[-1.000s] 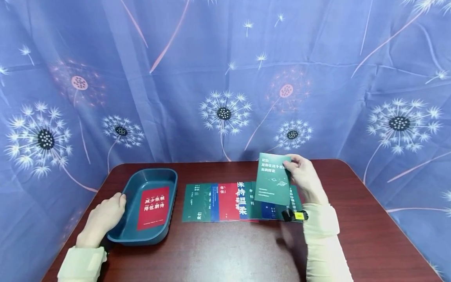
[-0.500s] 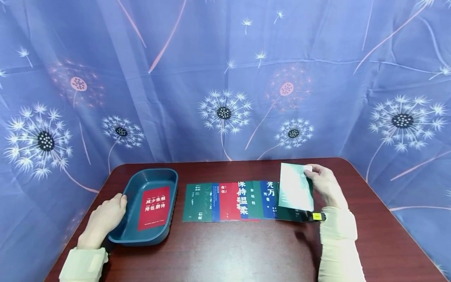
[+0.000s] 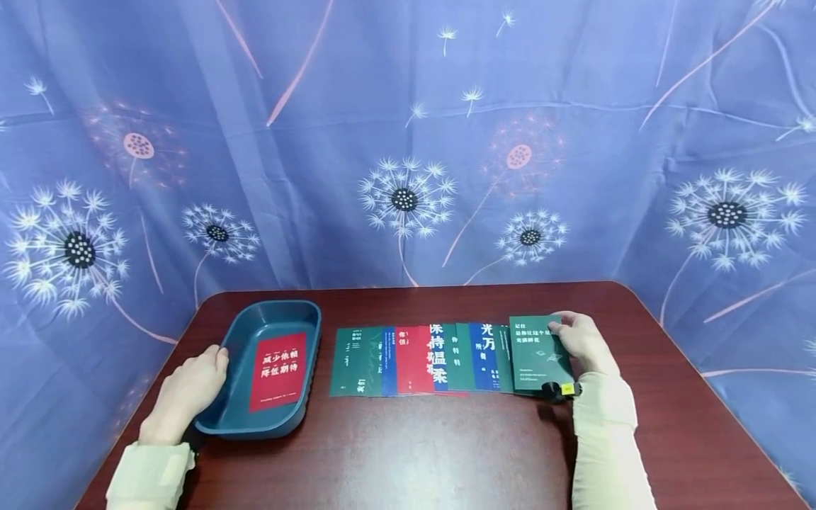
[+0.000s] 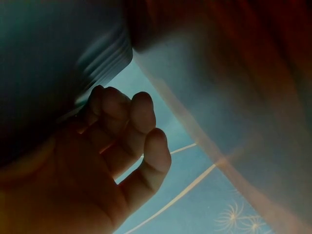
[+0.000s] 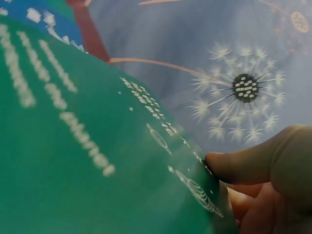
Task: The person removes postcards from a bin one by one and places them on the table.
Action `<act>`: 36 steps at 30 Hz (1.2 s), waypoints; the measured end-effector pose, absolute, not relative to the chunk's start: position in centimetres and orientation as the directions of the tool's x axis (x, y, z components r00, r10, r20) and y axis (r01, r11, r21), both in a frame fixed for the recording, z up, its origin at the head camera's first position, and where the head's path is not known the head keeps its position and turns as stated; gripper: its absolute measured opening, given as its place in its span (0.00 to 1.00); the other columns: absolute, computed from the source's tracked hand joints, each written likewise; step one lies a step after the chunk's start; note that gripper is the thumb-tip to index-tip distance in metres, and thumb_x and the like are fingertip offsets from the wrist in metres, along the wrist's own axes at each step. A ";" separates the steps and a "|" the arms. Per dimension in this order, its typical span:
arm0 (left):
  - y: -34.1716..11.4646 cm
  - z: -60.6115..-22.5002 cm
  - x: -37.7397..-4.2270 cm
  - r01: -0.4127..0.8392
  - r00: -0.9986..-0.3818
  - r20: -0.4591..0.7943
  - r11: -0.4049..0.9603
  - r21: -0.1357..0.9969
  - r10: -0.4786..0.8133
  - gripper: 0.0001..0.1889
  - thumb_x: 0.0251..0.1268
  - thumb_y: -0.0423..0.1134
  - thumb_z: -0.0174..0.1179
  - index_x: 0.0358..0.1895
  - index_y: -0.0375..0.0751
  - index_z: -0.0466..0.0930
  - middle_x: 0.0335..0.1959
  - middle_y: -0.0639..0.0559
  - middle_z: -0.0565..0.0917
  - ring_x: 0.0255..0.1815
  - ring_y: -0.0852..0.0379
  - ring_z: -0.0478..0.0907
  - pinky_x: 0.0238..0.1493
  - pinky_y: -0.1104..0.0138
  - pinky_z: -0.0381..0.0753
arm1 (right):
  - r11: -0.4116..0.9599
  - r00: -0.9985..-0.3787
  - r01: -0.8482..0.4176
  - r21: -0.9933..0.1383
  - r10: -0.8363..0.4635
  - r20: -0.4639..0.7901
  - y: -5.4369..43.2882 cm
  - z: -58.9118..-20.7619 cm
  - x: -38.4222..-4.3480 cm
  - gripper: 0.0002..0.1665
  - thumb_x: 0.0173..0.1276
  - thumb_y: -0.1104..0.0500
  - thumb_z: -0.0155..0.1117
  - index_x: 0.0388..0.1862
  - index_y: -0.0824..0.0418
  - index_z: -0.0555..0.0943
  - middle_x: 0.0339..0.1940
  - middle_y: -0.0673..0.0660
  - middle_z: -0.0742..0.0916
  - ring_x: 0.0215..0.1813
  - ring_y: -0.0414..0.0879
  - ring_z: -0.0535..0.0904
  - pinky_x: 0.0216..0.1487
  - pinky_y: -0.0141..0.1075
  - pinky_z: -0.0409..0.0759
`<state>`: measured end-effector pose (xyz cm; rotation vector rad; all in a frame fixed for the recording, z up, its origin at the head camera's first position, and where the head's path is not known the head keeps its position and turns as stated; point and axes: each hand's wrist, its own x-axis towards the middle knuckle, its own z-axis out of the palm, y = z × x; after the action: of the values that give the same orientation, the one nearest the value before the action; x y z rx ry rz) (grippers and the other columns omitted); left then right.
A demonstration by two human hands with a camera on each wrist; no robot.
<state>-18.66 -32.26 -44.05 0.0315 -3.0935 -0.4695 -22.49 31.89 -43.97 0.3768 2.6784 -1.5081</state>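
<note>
A green card [image 3: 538,354] with white print and small planet drawings lies at the right end of a row of overlapping cards [image 3: 414,358]. My right hand [image 3: 583,340] pinches its upper right edge, thumb on the printed face; the right wrist view shows the thumb [image 5: 239,166] over the card's edge. At the left stands a dark teal plastic tray [image 3: 219,419]. Inside it lies a red card [image 3: 278,372] with white writing. My left hand [image 3: 185,386] grips the tray's left rim, and the left wrist view shows its curled fingers [image 4: 141,114] beside the tray's ridged wall.
The row of green, blue and red cards spans the middle of the brown wooden table [image 3: 408,446]. Close behind the table and along both its sides hangs a blue curtain [image 3: 319,177] with dandelion prints.
My right hand has carried the green card rightward, then lowered it to the right end of the row. More of the blue and green cards beneath shows. My left hand stays at the tray.
</note>
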 end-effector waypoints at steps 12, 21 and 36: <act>-32.4 -43.8 -18.7 -0.008 -0.999 0.032 0.954 0.300 -0.019 0.22 0.79 0.48 0.38 0.49 0.29 0.71 0.38 0.25 0.77 0.35 0.31 0.77 0.37 0.36 0.73 | 0.453 -0.960 0.276 -0.848 0.170 -0.222 31.5 -45.0 -23.3 0.24 0.76 0.63 0.47 0.66 0.74 0.65 0.36 0.62 0.81 0.25 0.43 0.79 0.28 0.38 0.80; -32.3 -43.4 -18.6 -0.007 -0.999 0.033 0.955 0.296 -0.018 0.23 0.80 0.47 0.37 0.51 0.28 0.71 0.41 0.22 0.77 0.38 0.27 0.77 0.36 0.35 0.72 | 0.456 -0.954 0.300 -0.838 0.170 -0.249 31.5 -45.8 -23.3 0.24 0.77 0.63 0.47 0.67 0.74 0.65 0.32 0.60 0.82 0.23 0.44 0.79 0.26 0.40 0.80; -32.3 -44.2 -18.5 0.002 -1.000 0.030 0.957 0.289 -0.006 0.22 0.79 0.47 0.37 0.51 0.28 0.71 0.39 0.24 0.78 0.35 0.29 0.77 0.35 0.36 0.73 | 0.544 -0.942 0.329 -0.771 0.242 -0.231 31.4 -46.3 -23.3 0.28 0.76 0.58 0.50 0.68 0.73 0.65 0.49 0.69 0.77 0.28 0.47 0.77 0.28 0.40 0.78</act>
<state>-18.55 -32.27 -44.16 0.0032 -3.0778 -0.4538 -23.25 31.45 -46.25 0.4961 2.6743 -1.3675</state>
